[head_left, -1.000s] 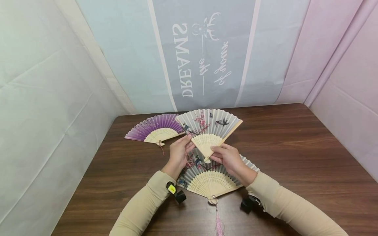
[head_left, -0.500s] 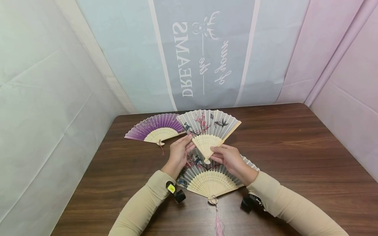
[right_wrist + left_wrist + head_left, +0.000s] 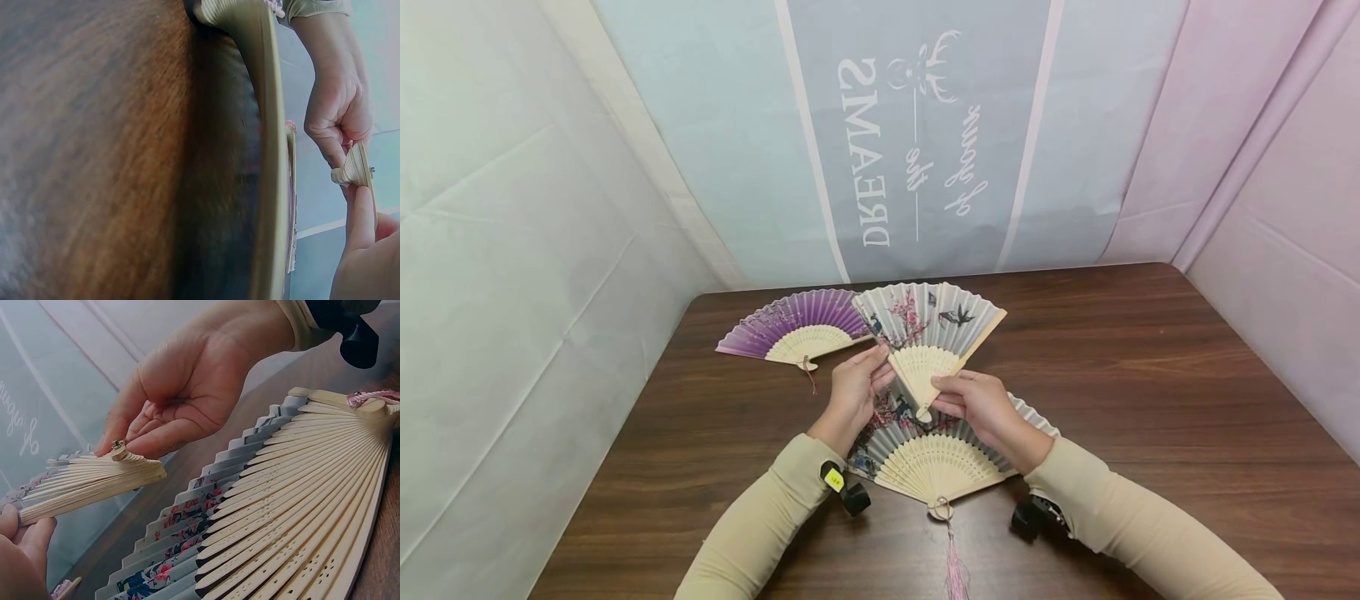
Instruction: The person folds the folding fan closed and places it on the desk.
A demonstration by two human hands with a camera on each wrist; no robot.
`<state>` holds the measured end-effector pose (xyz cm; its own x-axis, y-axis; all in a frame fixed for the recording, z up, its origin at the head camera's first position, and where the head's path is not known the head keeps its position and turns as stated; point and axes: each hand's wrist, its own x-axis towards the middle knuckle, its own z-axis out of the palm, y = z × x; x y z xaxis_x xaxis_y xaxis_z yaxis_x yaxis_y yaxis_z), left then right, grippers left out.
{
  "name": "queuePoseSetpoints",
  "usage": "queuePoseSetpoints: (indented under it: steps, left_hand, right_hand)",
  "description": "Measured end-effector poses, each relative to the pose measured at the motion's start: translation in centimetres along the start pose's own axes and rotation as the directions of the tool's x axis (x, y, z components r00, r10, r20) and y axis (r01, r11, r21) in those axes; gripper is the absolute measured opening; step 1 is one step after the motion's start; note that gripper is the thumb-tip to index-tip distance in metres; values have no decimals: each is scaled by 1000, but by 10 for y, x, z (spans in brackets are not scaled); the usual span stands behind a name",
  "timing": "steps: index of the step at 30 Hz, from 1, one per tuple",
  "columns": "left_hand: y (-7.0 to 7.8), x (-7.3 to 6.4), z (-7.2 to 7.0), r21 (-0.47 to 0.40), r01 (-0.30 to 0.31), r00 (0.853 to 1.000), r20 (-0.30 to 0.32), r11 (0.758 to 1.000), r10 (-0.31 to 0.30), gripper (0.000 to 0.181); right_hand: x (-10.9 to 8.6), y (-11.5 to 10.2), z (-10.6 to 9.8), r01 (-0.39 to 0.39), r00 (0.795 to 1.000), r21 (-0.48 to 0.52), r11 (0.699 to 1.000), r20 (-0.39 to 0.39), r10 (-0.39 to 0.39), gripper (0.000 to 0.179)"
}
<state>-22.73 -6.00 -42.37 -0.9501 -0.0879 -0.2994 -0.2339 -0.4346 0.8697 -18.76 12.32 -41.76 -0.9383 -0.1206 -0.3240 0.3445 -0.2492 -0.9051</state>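
Held up over the table, a partly spread folding fan [image 3: 928, 321] has a pale grey leaf with pink blossoms and a dark bird, and cream ribs. My left hand [image 3: 853, 387] pinches its left edge, thumb on the front. Low on its right guard, just above the pivot, my right hand [image 3: 985, 404] grips it. The left wrist view shows the ribs [image 3: 87, 487] bunching between both hands. A larger grey blossom folding fan [image 3: 943, 467] lies spread below, partly covered by the held fan and hands. Its pink tassel [image 3: 955, 571] trails toward the front edge.
At the back left lies a spread purple folding fan [image 3: 808, 325], its right end overlapped by the held fan in the head view. A printed cloth backdrop [image 3: 917, 150] stands behind the brown wooden table [image 3: 1150, 375]. Pale side cloths flank it.
The held fan's spread has narrowed slightly, its right edge moving left and its top dipping a little. Both hands keep their hold, and the other fans stay put.
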Motion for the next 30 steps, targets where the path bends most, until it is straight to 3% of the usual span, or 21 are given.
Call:
queuePoseSetpoints:
  steps: [19, 30]
  left_hand:
    - [-1, 0, 0, 12, 18, 1000, 9, 1000, -18, 36]
    - [-1, 0, 0, 36, 13, 1000, 28, 999, -14, 35]
  right_hand:
    - [2, -1, 1, -26, 1000, -16, 1000, 18, 26, 21]
    - [5, 2, -2, -64, 997, -11, 998, 38, 65, 5]
